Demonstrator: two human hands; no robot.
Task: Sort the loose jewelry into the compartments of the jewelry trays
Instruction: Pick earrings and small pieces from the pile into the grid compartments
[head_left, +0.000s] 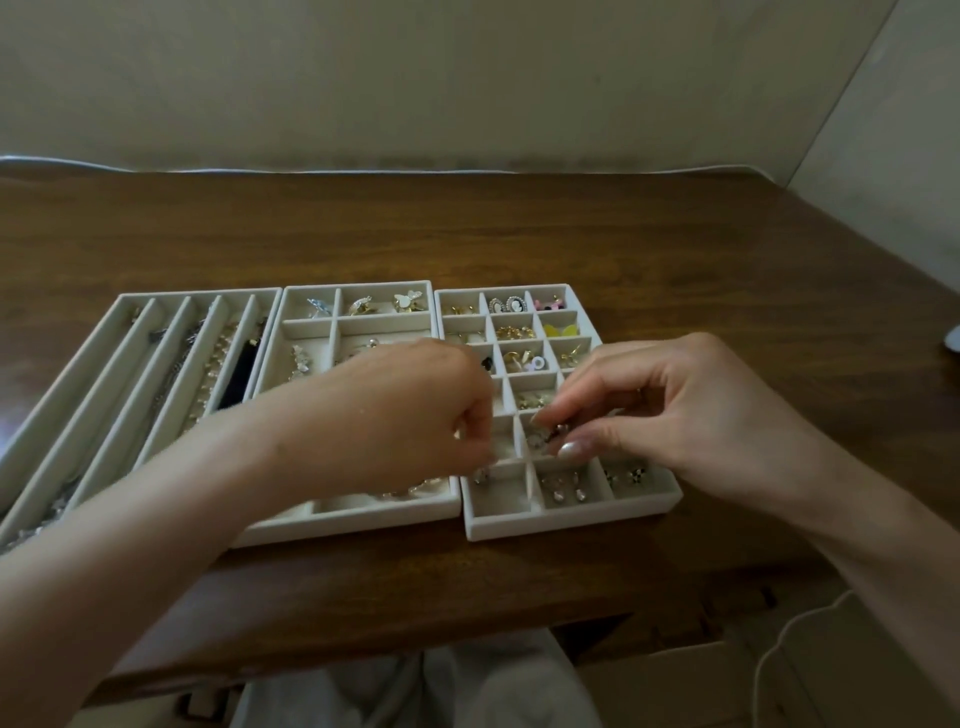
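Nearest, both forearms reach over the wooden counter (363, 582) edge. Just beyond, the left hand (415, 410) hovers curled over the seam between the middle tray (358, 514) and the small-grid tray (571, 519); whether its fingers grip anything cannot be told. Beside it, the right hand (670, 410) pinches a small sparkly earring (550, 432) between thumb and fingers above a near-row compartment of the grid tray. Farther off, gold studs, yellow pieces (560, 329) and cameo earrings (506, 304) fill other cells. Leftward, the long-slot tray (130, 301) holds chains.
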